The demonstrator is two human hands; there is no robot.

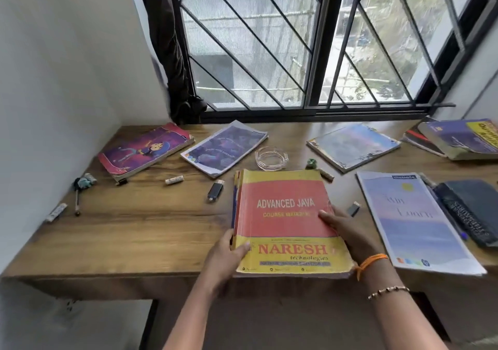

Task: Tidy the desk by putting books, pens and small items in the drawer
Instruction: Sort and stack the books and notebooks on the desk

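A thick red and yellow "Advanced Java" book lies at the front middle of the wooden desk, its near edge over the desk's front. My left hand grips its lower left corner, thumb on the cover. My right hand holds its right edge, fingers lying across the cover. Other books lie around: a purple cartoon book, a dark blue notebook, a pale blue notebook, a large light blue notebook. No drawer is in view.
Small items lie scattered: a pen, a white tube, a small roll, two USB sticks, a glass ashtray, a green lump. Books are stacked at the far right, beside a dark book. A barred window stands behind.
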